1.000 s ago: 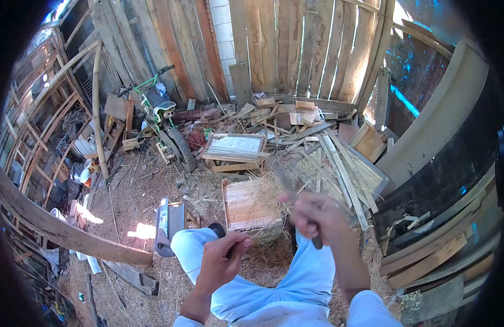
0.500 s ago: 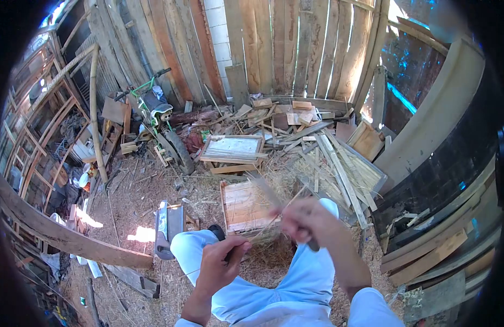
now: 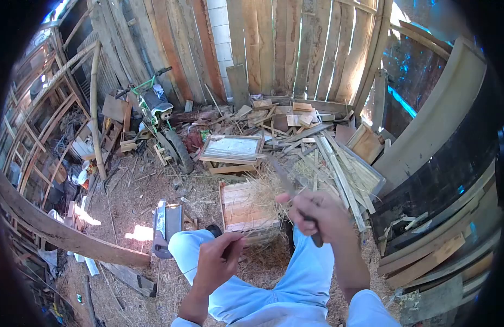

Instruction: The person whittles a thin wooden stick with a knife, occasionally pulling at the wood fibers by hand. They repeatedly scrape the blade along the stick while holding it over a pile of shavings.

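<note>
Gripping a dark-handled knife (image 3: 288, 184), grey blade tilted up-left, right hand (image 3: 317, 215) clamped, left hand (image 3: 216, 265) pinching thin strip (image 3: 233, 247)

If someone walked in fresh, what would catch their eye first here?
Most likely the knife raised in the right hand at centre, its blade pointing up over a wooden crate tufted with straw. The left hand is pinched shut just below it. Behind, a small green bike stands by the plank fence, beside a heap of scrap wood.
</note>
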`<action>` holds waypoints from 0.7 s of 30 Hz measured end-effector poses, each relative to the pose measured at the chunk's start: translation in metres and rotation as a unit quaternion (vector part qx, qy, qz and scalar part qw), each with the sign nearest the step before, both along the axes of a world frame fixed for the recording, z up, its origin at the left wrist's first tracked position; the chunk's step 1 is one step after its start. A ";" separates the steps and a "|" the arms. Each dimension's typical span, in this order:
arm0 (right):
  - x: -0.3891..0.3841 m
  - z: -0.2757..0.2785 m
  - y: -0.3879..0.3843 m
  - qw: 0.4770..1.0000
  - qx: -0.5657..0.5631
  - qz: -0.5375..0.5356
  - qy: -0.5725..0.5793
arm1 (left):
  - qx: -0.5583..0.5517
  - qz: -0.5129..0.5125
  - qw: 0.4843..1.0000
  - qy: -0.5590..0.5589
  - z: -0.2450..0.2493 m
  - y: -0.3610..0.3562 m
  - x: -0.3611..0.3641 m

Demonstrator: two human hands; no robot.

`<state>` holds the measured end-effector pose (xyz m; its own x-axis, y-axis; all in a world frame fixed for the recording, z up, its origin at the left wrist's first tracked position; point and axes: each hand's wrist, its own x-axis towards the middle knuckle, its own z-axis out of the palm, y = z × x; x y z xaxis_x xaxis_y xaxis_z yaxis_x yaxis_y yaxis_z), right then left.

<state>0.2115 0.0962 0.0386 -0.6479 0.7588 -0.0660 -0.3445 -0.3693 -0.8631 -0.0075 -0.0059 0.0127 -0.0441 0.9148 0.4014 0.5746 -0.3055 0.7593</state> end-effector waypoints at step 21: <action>-0.021 -0.013 -0.016 0.998 0.022 0.050 -0.033 | 0.108 0.060 0.992 0.036 0.000 0.009 0.017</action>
